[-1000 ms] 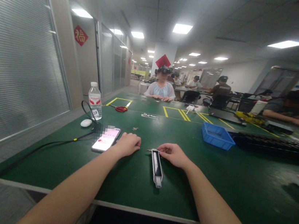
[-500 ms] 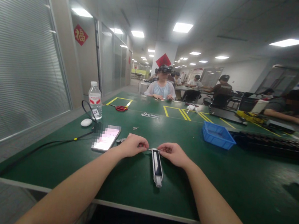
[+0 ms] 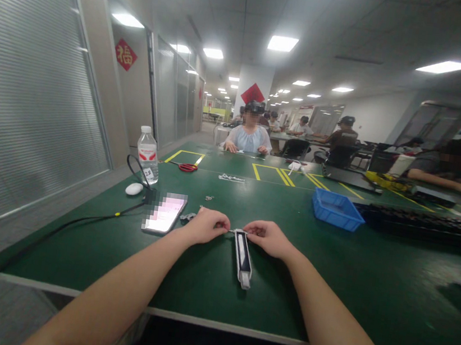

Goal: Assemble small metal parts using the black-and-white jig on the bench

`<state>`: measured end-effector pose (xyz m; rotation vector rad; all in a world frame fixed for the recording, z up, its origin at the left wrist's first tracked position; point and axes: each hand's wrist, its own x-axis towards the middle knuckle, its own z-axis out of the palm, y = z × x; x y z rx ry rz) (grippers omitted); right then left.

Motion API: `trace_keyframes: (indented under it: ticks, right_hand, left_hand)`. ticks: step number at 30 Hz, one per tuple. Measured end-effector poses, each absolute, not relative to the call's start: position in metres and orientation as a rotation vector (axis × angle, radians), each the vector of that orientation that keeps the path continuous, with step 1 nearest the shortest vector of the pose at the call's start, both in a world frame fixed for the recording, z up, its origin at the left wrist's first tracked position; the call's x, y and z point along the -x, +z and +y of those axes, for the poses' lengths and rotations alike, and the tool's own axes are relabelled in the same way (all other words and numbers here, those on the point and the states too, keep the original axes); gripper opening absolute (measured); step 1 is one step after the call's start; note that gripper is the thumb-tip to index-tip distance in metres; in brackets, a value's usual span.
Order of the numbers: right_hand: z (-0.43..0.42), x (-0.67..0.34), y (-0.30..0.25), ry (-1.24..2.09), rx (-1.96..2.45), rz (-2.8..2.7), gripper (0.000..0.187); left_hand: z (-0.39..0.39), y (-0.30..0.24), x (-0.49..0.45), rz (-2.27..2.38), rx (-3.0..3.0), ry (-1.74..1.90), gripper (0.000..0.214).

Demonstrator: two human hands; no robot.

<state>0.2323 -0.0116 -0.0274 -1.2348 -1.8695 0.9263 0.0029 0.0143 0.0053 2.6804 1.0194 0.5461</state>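
Note:
A long, narrow white device [image 3: 243, 252] with a dark strip like a screen lies on the green table [image 3: 180, 296], its pale tapered end towards me. At the upper left corner of it, my left hand [image 3: 210, 226] pinches a small thin piece [image 3: 232, 231], whose kind is too small to tell. My right hand [image 3: 268, 237] is closed at the opposite upper corner, fingertips against the device's edge. Small grey metal-looking parts [image 3: 187, 218] lie partly behind my left hand, beside a phone [image 3: 165, 213] with a lit screen.
Left of the phone are a white oval object [image 3: 134, 188], a water bottle [image 3: 147, 156] and a black cable [image 3: 75, 221]. Red-handled scissors [image 3: 187, 167] and small parts [image 3: 232, 178] lie farther back. To the right stands a blue bin [image 3: 337, 210]. A person [image 3: 249, 135] sits opposite.
Both my hands stay at the device's upper end with almost no movement. Across the table, the other person's hands have shifted slightly.

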Motion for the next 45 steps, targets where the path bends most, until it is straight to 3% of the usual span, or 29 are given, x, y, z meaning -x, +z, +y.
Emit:
trace_keyframes:
  ticks: [45]
  right_hand:
    - [-0.015, -0.2291, -0.0231, 0.871, 1.273, -1.896, 0.025]
  left_hand:
    - [0.0099, 0.0028, -0.0045, 1.059, -2.56, 0.576, 0.015]
